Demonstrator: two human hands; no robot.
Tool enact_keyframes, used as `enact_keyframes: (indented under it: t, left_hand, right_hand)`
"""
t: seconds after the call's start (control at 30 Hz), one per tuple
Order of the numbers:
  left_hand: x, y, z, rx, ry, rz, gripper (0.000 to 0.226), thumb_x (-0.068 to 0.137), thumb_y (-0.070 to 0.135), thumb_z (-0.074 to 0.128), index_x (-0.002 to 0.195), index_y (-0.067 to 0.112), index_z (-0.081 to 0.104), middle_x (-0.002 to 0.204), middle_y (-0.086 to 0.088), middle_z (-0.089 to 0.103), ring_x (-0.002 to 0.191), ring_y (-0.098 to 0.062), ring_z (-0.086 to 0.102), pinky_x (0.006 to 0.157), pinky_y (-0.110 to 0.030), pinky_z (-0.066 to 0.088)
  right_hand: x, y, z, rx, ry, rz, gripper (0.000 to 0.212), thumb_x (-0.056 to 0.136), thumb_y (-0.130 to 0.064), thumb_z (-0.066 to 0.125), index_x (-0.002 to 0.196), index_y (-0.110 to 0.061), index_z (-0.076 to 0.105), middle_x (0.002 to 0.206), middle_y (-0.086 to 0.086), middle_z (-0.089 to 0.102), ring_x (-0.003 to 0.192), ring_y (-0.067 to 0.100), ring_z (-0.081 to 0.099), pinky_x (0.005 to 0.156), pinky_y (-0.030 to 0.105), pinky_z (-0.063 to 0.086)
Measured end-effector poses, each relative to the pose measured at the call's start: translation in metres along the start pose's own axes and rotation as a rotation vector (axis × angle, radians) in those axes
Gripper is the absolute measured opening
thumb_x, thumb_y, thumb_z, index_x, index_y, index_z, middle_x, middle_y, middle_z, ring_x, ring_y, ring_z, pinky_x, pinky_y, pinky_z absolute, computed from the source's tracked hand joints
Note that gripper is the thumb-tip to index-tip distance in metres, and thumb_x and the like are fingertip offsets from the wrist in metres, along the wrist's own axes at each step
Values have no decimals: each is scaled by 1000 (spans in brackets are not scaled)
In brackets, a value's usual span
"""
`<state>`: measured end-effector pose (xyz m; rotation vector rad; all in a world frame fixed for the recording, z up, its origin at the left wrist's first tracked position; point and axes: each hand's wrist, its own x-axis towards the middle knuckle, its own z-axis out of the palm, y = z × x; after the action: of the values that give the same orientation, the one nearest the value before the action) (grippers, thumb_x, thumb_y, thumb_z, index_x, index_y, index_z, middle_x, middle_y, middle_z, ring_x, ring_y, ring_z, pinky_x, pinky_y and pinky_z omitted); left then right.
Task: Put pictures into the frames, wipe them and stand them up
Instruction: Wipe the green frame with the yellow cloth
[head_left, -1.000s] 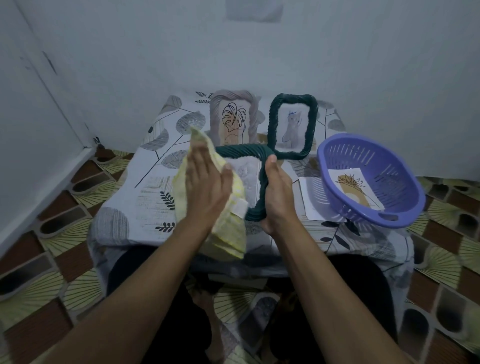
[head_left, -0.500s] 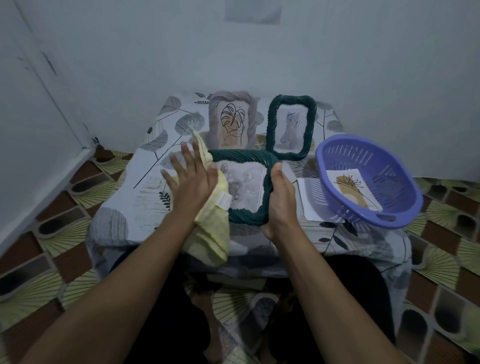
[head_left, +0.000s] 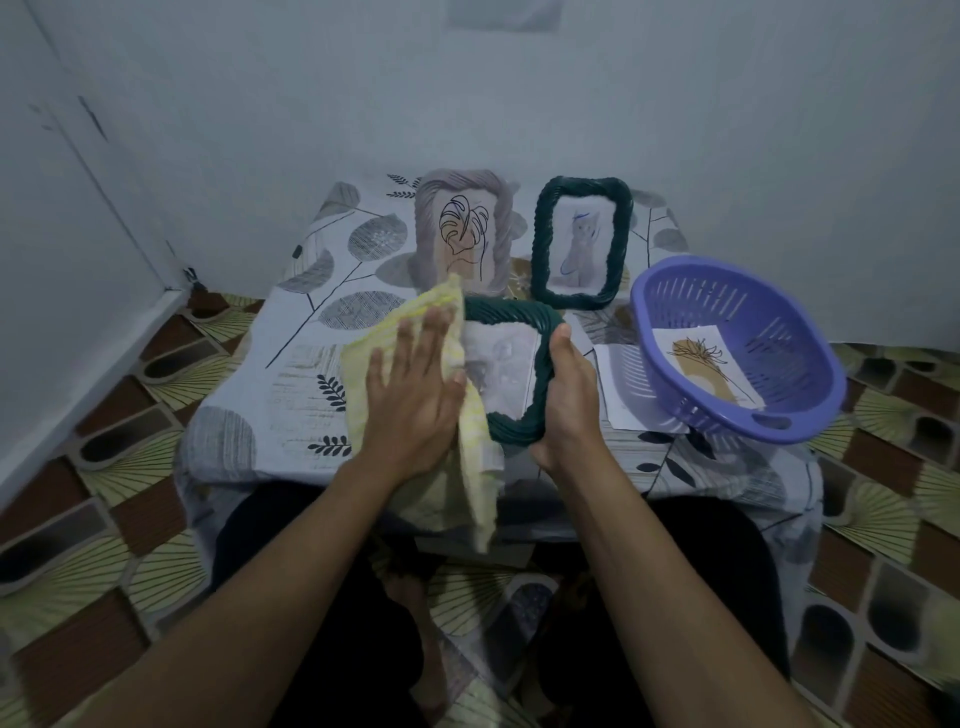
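My right hand (head_left: 563, 395) grips the right edge of a dark green braided frame (head_left: 511, 322) that holds a pale picture, tilted up over the table's near side. With fingers spread, my left hand (head_left: 415, 395) presses a yellow cloth (head_left: 470, 467) flat against the frame's left part, hiding that side. At the back stand two filled frames: a grey one with a leaf drawing (head_left: 462, 228) and a dark green one with a pale figure (head_left: 582, 244).
A purple plastic basket (head_left: 737, 348) holding a loose picture (head_left: 711, 374) sits at the table's right. A sheet of paper (head_left: 615, 384) lies beside it. The low table (head_left: 291, 374) has a leaf-print cover; walls close in behind and on the left.
My left hand and the cloth slid left off the frame's front, then came back onto its left side. The frame has tipped more upright; my right hand kept its grip.
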<state>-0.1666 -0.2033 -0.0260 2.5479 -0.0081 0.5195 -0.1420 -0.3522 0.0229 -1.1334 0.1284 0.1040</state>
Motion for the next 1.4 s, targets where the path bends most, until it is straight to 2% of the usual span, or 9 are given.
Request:
enact_keyframes:
  t: [0.2,0.4,0.53,0.77,0.93,1.0,1.13,1.23,1.4]
  left_hand:
    - [0,2,1,-561,187,-437,75,99,47,37,156,6,11,157,-17,27,145,-32,28,119,-42,24]
    - [3,29,3,-821,189,-735,65,102,43,44,155,17,18,141,-6,49,128,-26,49,106,-33,36]
    - [10,32,0,-982,286,-760,46,101,27,50,144,16,41,132,-5,60,117,-24,59,107,-46,45]
    - [19,17,-29,-852,286,-608,29,97,8,48,120,18,62,99,8,69,89,-12,65,70,-20,49]
    - [22,14,-43,-807,-11,-470,33,99,11,47,123,28,64,98,22,69,83,5,64,70,-14,47]
    - [20,17,-46,-747,-120,-388,38,104,15,42,136,30,55,112,25,62,92,14,58,77,-9,43]
    - [7,15,-26,-262,-258,-250,57,108,38,26,159,22,5,165,7,5,150,-14,12,119,-35,11]
    - [-16,20,0,117,-316,-123,65,99,52,1,155,24,-18,161,9,-28,150,-22,-23,120,-55,-9]
    - [-38,40,15,17,-271,165,66,95,49,1,155,28,-16,163,17,-19,150,-16,-24,117,-57,-18]
  right_hand:
    - [3,4,4,123,49,-14,46,107,-39,38,131,-6,59,125,14,69,117,31,65,103,55,49]
    - [-10,21,26,250,33,-54,43,109,-32,30,145,-14,45,133,9,63,121,23,62,104,40,50]
    - [-9,24,26,401,-77,7,41,109,-27,29,146,-12,42,138,12,59,125,27,59,106,44,48]
    - [1,3,-6,262,-154,194,29,99,-27,38,83,-13,58,76,5,67,70,21,63,62,28,51]
    - [4,1,-9,114,-268,314,57,105,-53,28,127,-12,62,122,14,70,109,31,68,97,46,52]
    - [4,4,-8,70,-239,337,58,105,-54,28,132,-14,60,125,13,69,113,31,67,99,47,52]
    - [12,8,-8,12,-103,231,54,106,-49,31,125,-11,64,118,15,72,106,34,70,93,52,56]
    - [22,13,-8,45,-6,178,54,104,-53,35,123,-12,66,116,13,73,107,34,69,98,54,53]
    - [21,21,-11,139,36,201,65,94,-67,43,127,-16,66,124,13,69,113,33,67,102,50,50]
